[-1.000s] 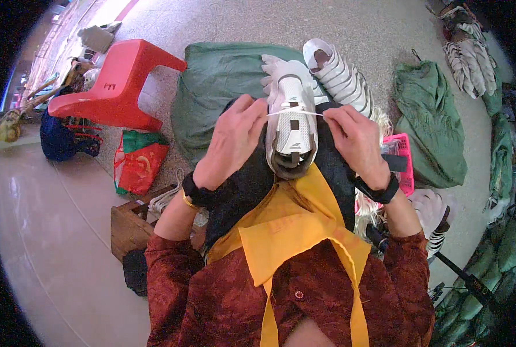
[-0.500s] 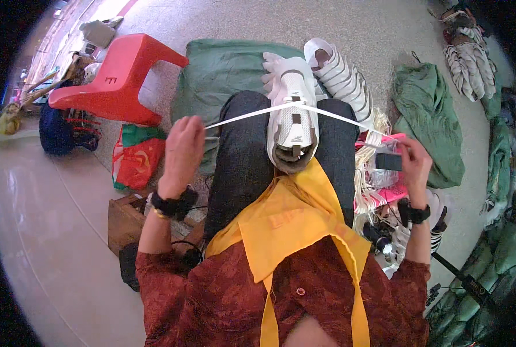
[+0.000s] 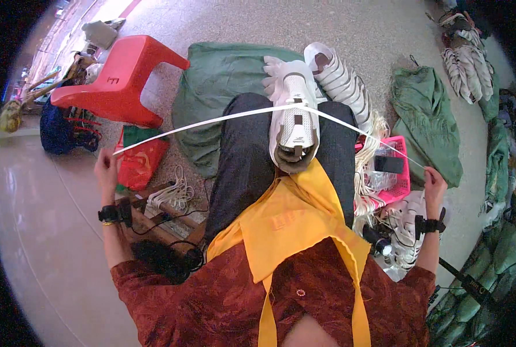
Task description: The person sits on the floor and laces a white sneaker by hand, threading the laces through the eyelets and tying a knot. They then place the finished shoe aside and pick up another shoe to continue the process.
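Observation:
A white shoe (image 3: 295,127) rests on my lap between my knees, its opening toward me. From its front lacing area a flat white shoelace (image 3: 212,120) stretches out to both sides. My left hand (image 3: 106,168) is closed on one end of it, out beyond my left knee. On the other side my right hand (image 3: 435,180) pinches the opposite end, to the right of a pink basket (image 3: 407,168). Both lengths are drawn out, the left one bowing slightly. Beyond the shoe's toe more white shoe pieces (image 3: 273,68) stick out, partly hidden.
A red plastic stool (image 3: 119,75) stands at the far left, near a red and green bag (image 3: 145,159). Nested white shoe uppers (image 3: 342,78) and bundled white laces (image 3: 174,191) flank my legs. Green sacks (image 3: 426,124) lie on the right. A dark phone (image 3: 389,164) rests on the basket.
My hands have moved apart, the left far outward and toward me, the right outward and down. Longer stretches of shoelace now show on both sides of the shoe.

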Action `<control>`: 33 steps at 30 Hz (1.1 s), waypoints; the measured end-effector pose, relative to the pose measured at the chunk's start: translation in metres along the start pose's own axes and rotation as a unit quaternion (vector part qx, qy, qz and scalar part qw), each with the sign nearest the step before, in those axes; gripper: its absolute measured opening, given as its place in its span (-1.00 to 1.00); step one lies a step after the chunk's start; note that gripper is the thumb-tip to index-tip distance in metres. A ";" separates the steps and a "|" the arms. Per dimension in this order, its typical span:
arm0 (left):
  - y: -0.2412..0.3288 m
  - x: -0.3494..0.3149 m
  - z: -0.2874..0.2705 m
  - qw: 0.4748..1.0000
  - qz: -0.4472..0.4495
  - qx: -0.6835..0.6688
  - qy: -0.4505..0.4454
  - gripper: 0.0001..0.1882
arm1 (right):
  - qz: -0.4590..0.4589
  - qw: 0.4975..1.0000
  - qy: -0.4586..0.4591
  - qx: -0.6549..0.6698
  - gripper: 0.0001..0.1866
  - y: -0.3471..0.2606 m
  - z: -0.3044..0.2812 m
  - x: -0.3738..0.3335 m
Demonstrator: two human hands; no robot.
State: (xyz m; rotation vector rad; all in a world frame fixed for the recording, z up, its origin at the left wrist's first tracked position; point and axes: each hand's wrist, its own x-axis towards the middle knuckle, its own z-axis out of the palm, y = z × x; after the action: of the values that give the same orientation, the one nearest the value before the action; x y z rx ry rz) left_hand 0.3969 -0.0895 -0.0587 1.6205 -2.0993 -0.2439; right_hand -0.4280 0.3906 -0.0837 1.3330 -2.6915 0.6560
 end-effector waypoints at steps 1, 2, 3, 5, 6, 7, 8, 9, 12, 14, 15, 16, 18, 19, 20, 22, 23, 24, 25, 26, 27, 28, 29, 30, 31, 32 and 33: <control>-0.004 0.001 -0.010 1.000 -0.022 0.015 -0.016 -0.86 | -0.003 1.000 0.007 -0.013 -0.85 0.003 -0.005 -0.002; -0.006 0.004 -0.015 0.998 -0.042 0.029 -0.031 -0.85 | 0.025 0.999 -0.002 -0.020 -0.85 0.010 -0.010 -0.004; -0.011 0.003 -0.018 0.999 -0.037 0.022 -0.023 -0.85 | 0.052 0.998 -0.011 -0.025 -0.85 0.023 -0.012 -0.006; -0.022 0.003 -0.018 1.000 -0.027 0.010 -0.009 -0.86 | 0.071 0.997 -0.018 -0.036 -0.85 0.051 -0.013 -0.011; -0.026 0.004 -0.017 0.999 -0.029 0.022 -0.013 -0.86 | 0.061 0.997 -0.015 -0.043 -0.84 0.064 -0.014 -0.012; -0.030 0.006 -0.017 0.999 -0.030 0.033 -0.017 -0.87 | 0.052 0.997 -0.012 -0.049 -0.83 0.076 -0.015 -0.014; -0.036 0.005 -0.023 0.998 -0.032 0.051 -0.020 -0.87 | 0.110 0.993 -0.031 -0.007 -0.83 0.077 -0.013 -0.014; -0.040 0.003 -0.029 0.998 -0.030 0.058 -0.017 -0.88 | 0.167 0.984 -0.049 0.035 -0.83 0.079 -0.012 -0.013; -0.039 0.003 -0.028 0.997 -0.022 0.078 -0.013 -0.89 | 0.209 0.968 -0.052 0.127 -0.82 0.095 -0.014 -0.019; -0.031 0.004 -0.028 0.994 -0.023 0.104 -0.013 -0.89 | 0.194 0.969 -0.038 0.150 -0.82 0.110 -0.016 -0.023; -0.035 0.005 -0.030 0.995 -0.023 0.092 -0.010 -0.90 | 0.186 0.970 -0.034 0.150 -0.83 0.115 -0.014 -0.023; -0.037 0.006 -0.032 0.997 -0.022 0.078 -0.007 -0.90 | 0.178 0.972 -0.030 0.150 -0.84 0.119 -0.011 -0.023; -0.037 0.013 -0.021 0.999 -0.022 0.044 -0.012 -0.91 | 0.187 0.969 -0.044 0.157 -0.84 0.130 -0.004 -0.024; -0.034 0.017 -0.012 0.999 -0.024 0.024 -0.018 -0.91 | 0.192 0.967 -0.050 0.157 -0.84 0.134 -0.006 -0.023; -0.027 0.021 -0.014 0.999 -0.026 0.015 -0.022 -0.91 | 0.192 0.969 -0.086 0.126 -0.85 0.121 0.003 -0.021; -0.017 0.029 -0.035 0.998 -0.012 0.037 -0.042 -0.91 | 0.181 0.967 -0.162 0.071 -0.82 0.073 0.023 -0.005; -0.012 0.040 -0.032 0.998 -0.001 0.036 -0.054 -0.91 | 0.138 0.977 -0.153 0.053 -0.83 0.069 0.027 0.000; 0.000 0.054 -0.024 0.999 0.025 0.028 -0.037 -0.91 | 0.097 0.985 -0.141 0.031 -0.83 0.071 0.033 0.002; 0.013 0.068 -0.017 0.998 0.051 0.020 -0.019 -0.91 | 0.057 0.990 -0.130 0.008 -0.84 0.074 0.035 0.005; 0.028 0.075 -0.019 0.997 0.074 0.018 -0.002 -0.90 | 0.109 0.984 -0.107 0.088 -0.84 0.068 0.033 0.014; 0.050 0.076 -0.027 0.998 0.045 0.031 0.038 -0.90 | 0.159 0.969 -0.086 0.169 -0.84 0.050 0.026 0.027; 0.078 0.077 -0.035 0.996 0.018 0.042 0.079 -0.89 | 0.207 0.945 -0.061 0.247 -0.84 0.030 0.016 0.034; 0.094 0.076 -0.042 0.991 -0.011 0.056 0.122 -0.89 | 0.227 0.906 -0.006 0.357 -0.85 0.010 0.012 0.036; 0.092 0.069 -0.044 0.984 -0.001 0.040 0.174 -0.86 | 0.241 0.850 0.044 0.466 -0.86 -0.007 0.015 0.040; 0.061 0.062 -0.032 0.993 0.027 0.017 0.111 -0.88 | 0.254 0.779 0.092 0.566 -0.85 -0.019 0.020 0.043; 0.068 0.059 -0.003 1.000 0.020 -0.020 0.013 -0.89 | 0.246 0.784 0.011 0.570 -0.87 -0.003 0.026 0.033; 0.070 0.042 0.004 0.996 -0.004 -0.032 -0.079 -0.90 | 0.257 0.780 -0.085 0.565 -0.89 -0.043 0.037 0.027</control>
State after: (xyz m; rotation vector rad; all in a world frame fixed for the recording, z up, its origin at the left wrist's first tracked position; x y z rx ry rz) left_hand 0.3271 -0.1096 -0.0226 1.6197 -2.1780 -0.4505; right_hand -0.4072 0.3331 -0.0960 0.6185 -2.7780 2.5963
